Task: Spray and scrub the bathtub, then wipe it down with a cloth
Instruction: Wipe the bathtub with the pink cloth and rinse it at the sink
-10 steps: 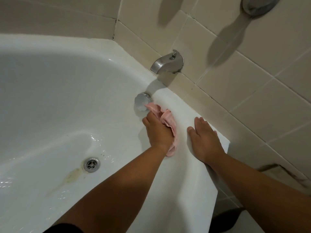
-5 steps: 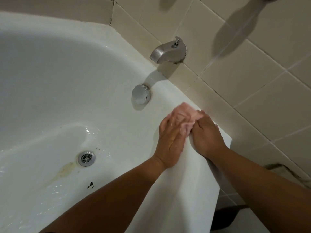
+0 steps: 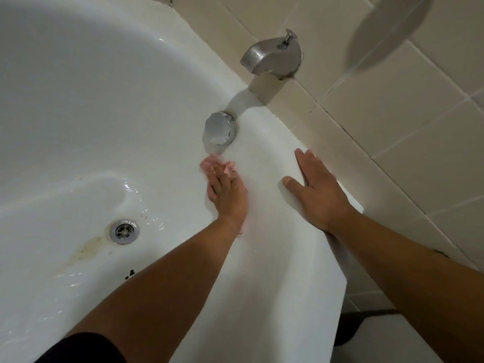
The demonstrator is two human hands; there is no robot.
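Bathtub (image 3: 78, 100) wipe-down under way: a person's left hand (image 3: 226, 191), fingers laid out flat rather than clenched, presses a pink cloth (image 3: 222, 167) against the tub's inner wall, just below the chrome overflow knob (image 3: 219, 128). The right hand (image 3: 318, 191) rests spread and empty on the white rim, near the tiled wall (image 3: 392, 153), apparently as a brace. Done well, this step likely calls for even palm pressure and overlapping strokes from the rim down, so drips run ahead of the cloth. A careful pass round the knob's base and under the spout (image 3: 272, 57) would help too. Water glistens on the tub floor near the drain (image 3: 124, 230). A yellowish stain (image 3: 86, 248) beside it may need more than a cloth, and a fresh fold would avoid smearing.
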